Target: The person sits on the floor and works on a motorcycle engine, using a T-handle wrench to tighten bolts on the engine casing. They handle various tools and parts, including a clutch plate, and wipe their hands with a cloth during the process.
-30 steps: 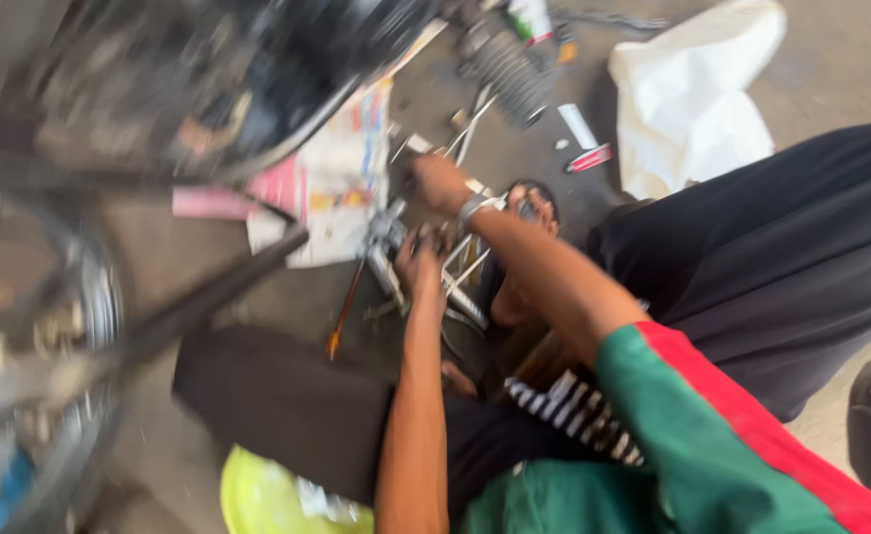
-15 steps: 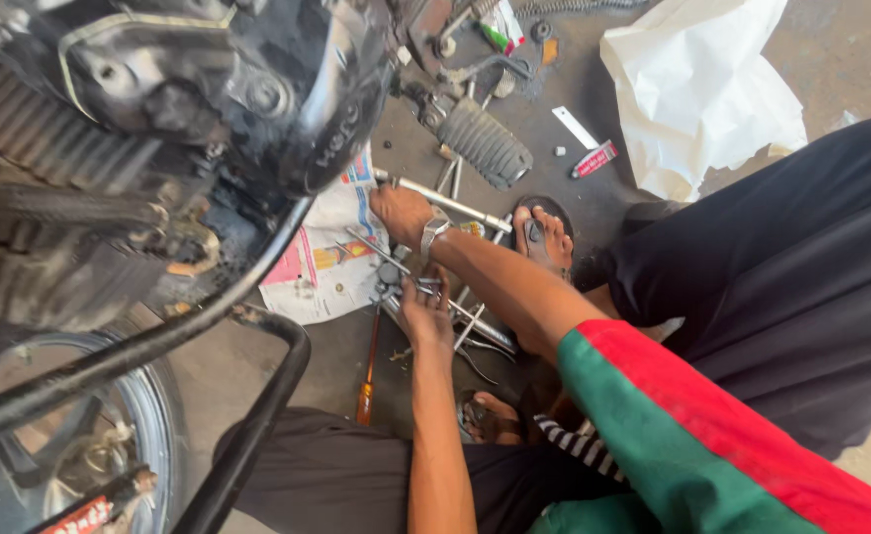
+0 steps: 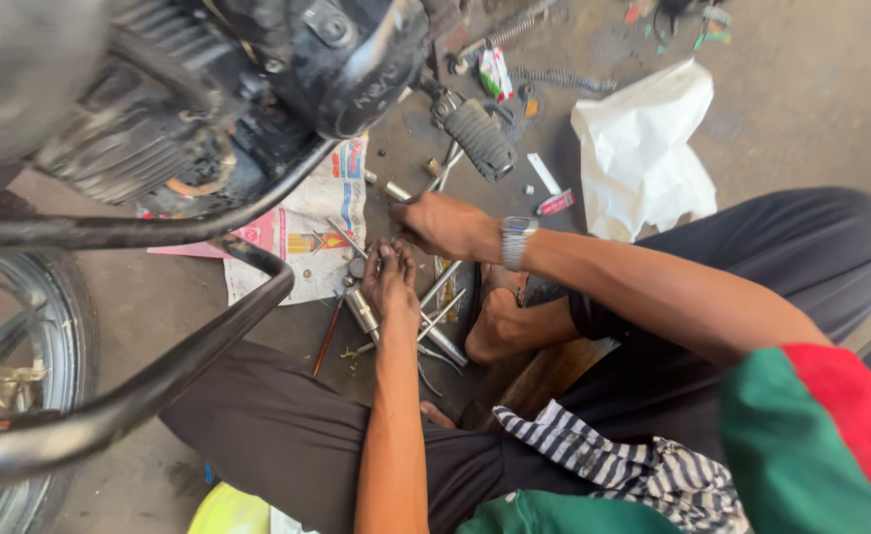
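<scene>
Steel tools (image 3: 435, 307) under both hands (image 3: 391, 282), camera now closer.

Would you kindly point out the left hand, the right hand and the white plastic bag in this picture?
left hand (image 3: 390, 282), head view, on the back of the hand, over the metal tools.
right hand (image 3: 442, 225), head view, on the back of the hand, beside the wristwatch.
white plastic bag (image 3: 639, 153), head view, on its crumpled middle.

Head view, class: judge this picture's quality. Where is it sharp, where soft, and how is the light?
Head view: even daylight, no harsh glare; the left hand, right hand and metal tools on the floor are fairly sharp; the close motorcycle engine and wheel look soft and dim; the white bag is brightest; the edges bend slightly.
</scene>
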`<state>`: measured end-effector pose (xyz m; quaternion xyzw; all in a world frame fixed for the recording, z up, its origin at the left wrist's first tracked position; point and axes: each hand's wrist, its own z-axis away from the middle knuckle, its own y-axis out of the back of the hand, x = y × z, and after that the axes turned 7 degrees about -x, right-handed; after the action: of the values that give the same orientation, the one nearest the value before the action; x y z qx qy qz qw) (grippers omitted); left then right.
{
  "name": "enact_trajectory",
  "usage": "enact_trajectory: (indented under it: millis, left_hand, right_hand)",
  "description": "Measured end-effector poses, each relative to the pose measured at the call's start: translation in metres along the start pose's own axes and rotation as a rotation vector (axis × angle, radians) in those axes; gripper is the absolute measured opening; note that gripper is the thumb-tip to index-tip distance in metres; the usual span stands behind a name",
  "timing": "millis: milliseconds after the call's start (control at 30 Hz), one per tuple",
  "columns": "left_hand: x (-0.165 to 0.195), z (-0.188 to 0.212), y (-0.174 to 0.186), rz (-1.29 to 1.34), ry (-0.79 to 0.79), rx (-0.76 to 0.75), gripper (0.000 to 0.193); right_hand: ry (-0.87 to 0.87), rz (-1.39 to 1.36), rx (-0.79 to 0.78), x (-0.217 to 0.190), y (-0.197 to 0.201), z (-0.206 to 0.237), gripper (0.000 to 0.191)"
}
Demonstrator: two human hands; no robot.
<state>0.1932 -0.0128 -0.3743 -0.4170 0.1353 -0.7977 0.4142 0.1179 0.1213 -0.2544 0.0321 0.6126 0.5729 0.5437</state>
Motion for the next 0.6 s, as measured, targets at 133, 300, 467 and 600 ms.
enact_trajectory:
  millis: [133,300,467,600]
  left_hand:
    - [0.001,0.008,-0.010,0.005,0.000,-0.062,0.029]
    - [-0.001,0.012,-0.016,-0.035,0.027,-0.135,0.035]
    - [0.007,0.019,-0.015,-0.055,0.019,-0.123,0.045]
    - [0.016,0.024,-0.014,-0.047,-0.004,-0.132,0.041]
  right_hand:
    - [0.197,-0.076,0.356,-0.035,0.064,0.041,0.022]
    - [0.173,0.015,1.043,-0.058,0.120,0.050,0.020]
    - [0.129,-0.216,1.180,-0.059,0.132,0.028,0.017]
    - [0.145,-0.290,1.234,-0.056,0.131,0.019,0.017]
